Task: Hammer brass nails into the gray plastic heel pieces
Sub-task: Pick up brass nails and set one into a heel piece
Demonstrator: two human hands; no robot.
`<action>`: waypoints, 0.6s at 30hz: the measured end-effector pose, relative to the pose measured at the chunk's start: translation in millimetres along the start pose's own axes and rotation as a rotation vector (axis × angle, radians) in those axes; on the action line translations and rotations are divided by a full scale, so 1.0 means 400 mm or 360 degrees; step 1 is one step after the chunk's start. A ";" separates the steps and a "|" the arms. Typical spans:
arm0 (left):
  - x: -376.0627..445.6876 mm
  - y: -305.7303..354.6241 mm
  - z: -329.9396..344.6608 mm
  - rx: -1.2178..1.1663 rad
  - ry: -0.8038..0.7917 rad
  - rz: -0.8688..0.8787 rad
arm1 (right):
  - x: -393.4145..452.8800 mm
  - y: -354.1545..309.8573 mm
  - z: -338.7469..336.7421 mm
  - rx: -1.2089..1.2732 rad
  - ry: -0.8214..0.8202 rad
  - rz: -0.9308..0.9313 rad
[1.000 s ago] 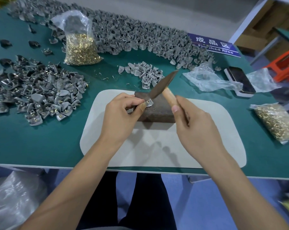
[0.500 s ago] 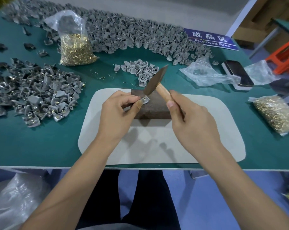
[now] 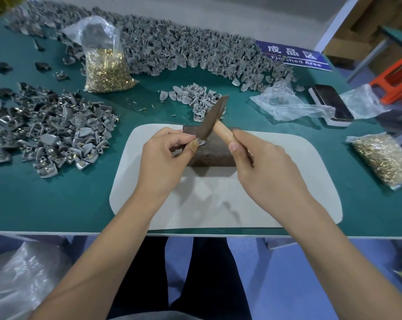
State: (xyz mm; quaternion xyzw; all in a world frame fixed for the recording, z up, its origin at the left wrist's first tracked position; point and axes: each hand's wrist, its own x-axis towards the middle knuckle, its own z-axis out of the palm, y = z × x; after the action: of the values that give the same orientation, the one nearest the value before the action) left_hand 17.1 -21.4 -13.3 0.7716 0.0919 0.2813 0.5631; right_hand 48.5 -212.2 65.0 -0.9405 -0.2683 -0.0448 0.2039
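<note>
A dark metal block (image 3: 212, 153) lies on a white mat (image 3: 276, 181). My left hand (image 3: 165, 162) pinches a gray heel piece (image 3: 198, 142) against the block's top left edge. My right hand (image 3: 264, 167) grips the wooden handle of a hammer (image 3: 212, 122). The hammer's dark head slants down so that its lower end sits on the heel piece. The nail itself is hidden under the hammer head.
A pile of nailed gray heel pieces (image 3: 52, 132) lies at the left, a long heap of heel pieces (image 3: 172, 51) along the back, a small cluster (image 3: 193, 98) behind the block. Nail bags stand at back left (image 3: 105, 63) and right (image 3: 384, 158). A phone (image 3: 331, 102) and loose plastic (image 3: 287, 105) lie right.
The hammer head has swung down onto the heel piece on the block. My left hand keeps its pinch on the piece.
</note>
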 end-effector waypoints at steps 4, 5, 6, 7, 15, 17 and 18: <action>0.002 0.001 0.001 0.0027 -0.0005 -0.0008 | -0.004 0.001 -0.002 0.0032 0.0034 0.0020; 0.002 0.000 0.000 0.0024 0.0003 -0.0015 | -0.004 0.002 -0.002 0.0017 0.0018 0.0020; 0.001 0.000 0.000 0.0026 0.0004 -0.0016 | -0.006 0.002 0.000 0.0013 0.0024 0.0018; 0.000 0.000 0.000 0.0035 -0.0005 -0.0009 | -0.010 0.003 0.001 0.0036 0.0053 0.0019; -0.003 0.003 0.002 0.0053 0.0008 -0.0003 | 0.023 0.051 0.019 0.0470 0.0209 0.0203; -0.006 0.006 0.005 0.0117 0.0037 -0.0007 | 0.057 0.075 0.036 0.0696 0.0237 0.0502; -0.006 0.007 0.006 0.0153 0.0050 -0.0003 | 0.074 0.085 0.044 0.0715 0.0192 0.0630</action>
State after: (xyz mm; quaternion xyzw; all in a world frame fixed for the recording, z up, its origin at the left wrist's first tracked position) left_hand 15.9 -25.5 -12.1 0.7931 0.1149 0.2883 0.5241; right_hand 91.1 -217.2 42.6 -0.9014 -0.0706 0.0007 0.4271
